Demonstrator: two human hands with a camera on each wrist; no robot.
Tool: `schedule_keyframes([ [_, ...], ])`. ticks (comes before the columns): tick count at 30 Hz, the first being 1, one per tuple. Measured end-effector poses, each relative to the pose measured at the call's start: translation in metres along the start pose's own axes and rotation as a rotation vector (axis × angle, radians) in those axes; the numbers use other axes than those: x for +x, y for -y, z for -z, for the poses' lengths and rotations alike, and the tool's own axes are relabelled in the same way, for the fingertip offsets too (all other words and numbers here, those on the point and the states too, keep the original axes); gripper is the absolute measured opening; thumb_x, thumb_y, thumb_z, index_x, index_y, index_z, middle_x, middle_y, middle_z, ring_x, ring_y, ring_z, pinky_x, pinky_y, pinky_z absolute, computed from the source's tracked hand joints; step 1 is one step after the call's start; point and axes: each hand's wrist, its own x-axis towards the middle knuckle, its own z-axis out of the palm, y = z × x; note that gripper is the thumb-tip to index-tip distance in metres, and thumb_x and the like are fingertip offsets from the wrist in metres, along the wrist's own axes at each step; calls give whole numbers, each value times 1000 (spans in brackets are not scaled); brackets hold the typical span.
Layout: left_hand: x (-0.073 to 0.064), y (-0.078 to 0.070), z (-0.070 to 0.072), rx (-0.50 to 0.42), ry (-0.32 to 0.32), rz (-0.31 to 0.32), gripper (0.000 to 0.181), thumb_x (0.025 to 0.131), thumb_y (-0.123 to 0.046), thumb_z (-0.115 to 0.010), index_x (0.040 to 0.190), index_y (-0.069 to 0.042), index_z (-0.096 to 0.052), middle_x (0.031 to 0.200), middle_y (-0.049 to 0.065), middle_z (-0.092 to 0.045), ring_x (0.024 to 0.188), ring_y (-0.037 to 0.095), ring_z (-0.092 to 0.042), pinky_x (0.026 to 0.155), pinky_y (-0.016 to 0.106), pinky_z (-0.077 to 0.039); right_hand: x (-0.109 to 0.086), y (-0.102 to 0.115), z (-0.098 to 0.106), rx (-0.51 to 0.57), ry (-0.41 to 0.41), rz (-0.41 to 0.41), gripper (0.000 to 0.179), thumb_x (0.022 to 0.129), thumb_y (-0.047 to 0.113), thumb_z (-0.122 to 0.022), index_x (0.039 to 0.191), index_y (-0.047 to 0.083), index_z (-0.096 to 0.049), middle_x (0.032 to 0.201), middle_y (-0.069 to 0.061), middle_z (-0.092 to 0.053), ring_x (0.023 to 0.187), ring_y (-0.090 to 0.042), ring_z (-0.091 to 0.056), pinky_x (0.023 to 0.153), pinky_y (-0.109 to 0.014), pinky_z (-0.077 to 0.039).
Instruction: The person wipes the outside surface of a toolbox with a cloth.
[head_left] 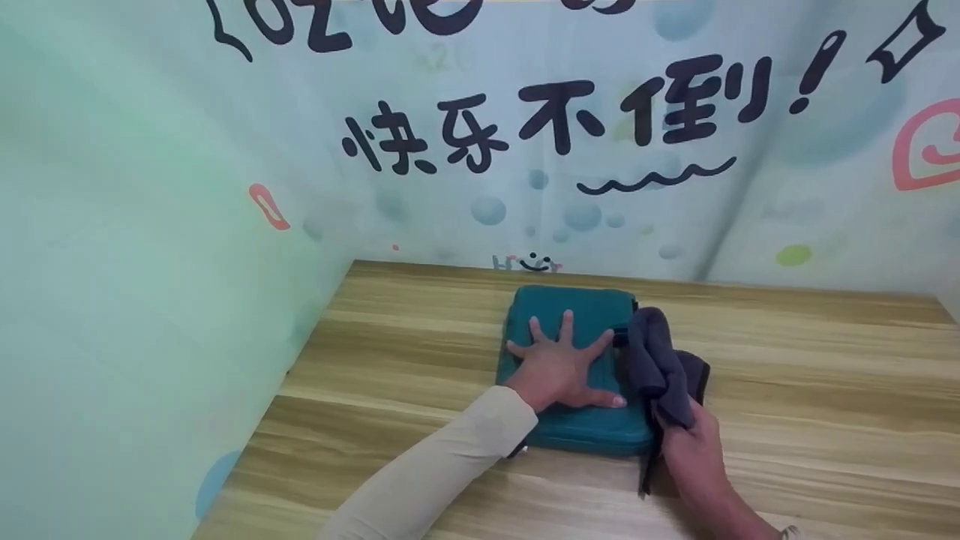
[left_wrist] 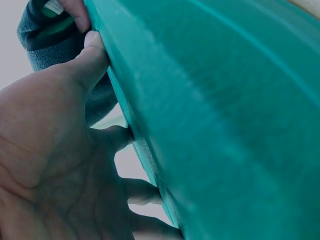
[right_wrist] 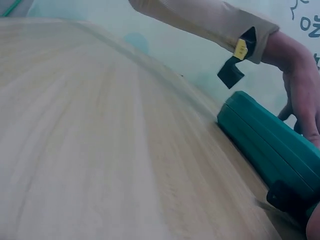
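Note:
A teal zip-style case [head_left: 592,439] lies flat on the wooden table. My left hand [head_left: 561,371] presses on its top with the fingers spread wide. Bunched dark grey cloth [head_left: 654,356] hangs at the case's right side, gripped by my right hand [head_left: 696,446]. In the left wrist view, the left hand's fingertips meet the teal surface [left_wrist: 215,120], and part of the cloth [left_wrist: 55,55] shows behind the thumb. The right wrist view shows the side of the case [right_wrist: 270,140] with a small black part [right_wrist: 282,196] near its lower end; only a sliver of the right hand appears there.
Wood-grained tabletop [head_left: 825,390] extends to both sides of the case. A printed cloth backdrop [head_left: 450,217] with dark lettering rises behind the table's far edge, and a pale green side panel [head_left: 135,262] stands along the left.

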Motion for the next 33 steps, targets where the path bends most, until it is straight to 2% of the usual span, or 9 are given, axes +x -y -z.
schedule_keyframes([
  [8, 5, 1, 1, -21, -1, -2, 97, 80, -89, -47, 159, -52, -6, 169, 11, -2, 146, 55, -9, 97, 77, -31, 30, -6, 0, -46, -17, 9, 33, 107, 21, -56, 123, -6, -65, 103, -14, -59, 94, -18, -51, 84, -22, -42],
  [12, 9, 1, 2, -30, 0, -6, 96, 80, -88, -48, 159, -52, -6, 169, 11, -1, 146, 55, -7, 98, 77, -31, 44, -7, -2, 41, -44, 27, 28, 106, 15, -56, 114, -10, -65, 92, -11, -55, 89, -21, -50, 80, -25, -42],
  [15, 12, 1, 3, -20, -5, 2, 97, 80, -89, -47, 160, -52, -6, 169, 11, -1, 146, 55, -8, 98, 76, -32, 40, -6, -4, 107, -46, 33, 25, 105, 9, -56, 113, -13, -66, 95, -13, -56, 91, -20, -50, 82, -26, -43],
  [20, 15, 4, 7, -14, 10, 30, 97, 80, -90, -46, 159, -53, -3, 169, 11, 2, 146, 55, -6, 99, 76, -31, 20, -5, -7, 43, -58, 48, 24, 105, 9, -57, 114, -11, -66, 101, -15, -58, 91, -17, -51, 83, -22, -42],
  [23, 16, 5, 9, -19, 20, 41, 97, 80, -89, -46, 158, -54, -2, 169, 10, 4, 146, 54, -4, 99, 76, -30, 14, -5, -9, 52, -81, 86, 19, 103, 5, -59, 107, -12, -67, 97, -16, -60, 87, -16, -52, 81, -21, -43],
  [25, 17, 5, 8, -20, 25, 41, 97, 80, -89, -46, 158, -54, -2, 169, 10, 4, 146, 54, -4, 99, 76, -30, 11, -5, -10, 52, -92, 105, 18, 102, 3, -60, 110, -12, -68, 100, -16, -63, 89, -14, -54, 84, -20, -43],
  [29, 18, 3, 8, -22, 28, 25, 98, 80, -89, -48, 159, -53, -3, 169, 10, 3, 146, 55, -5, 99, 76, -30, 14, -7, -7, -2, -111, 126, 19, 102, 2, -59, 111, -10, -69, 100, -18, -65, 89, -14, -56, 83, -19, -44],
  [33, 18, 3, 8, -25, 20, 15, 99, 78, -89, -49, 159, -53, -4, 169, 10, 2, 145, 55, -5, 98, 77, -31, 31, -10, 1, -120, -124, 143, 18, 100, 0, -56, 109, -9, -68, 92, -17, -63, 83, -18, -54, 77, -19, -43],
])
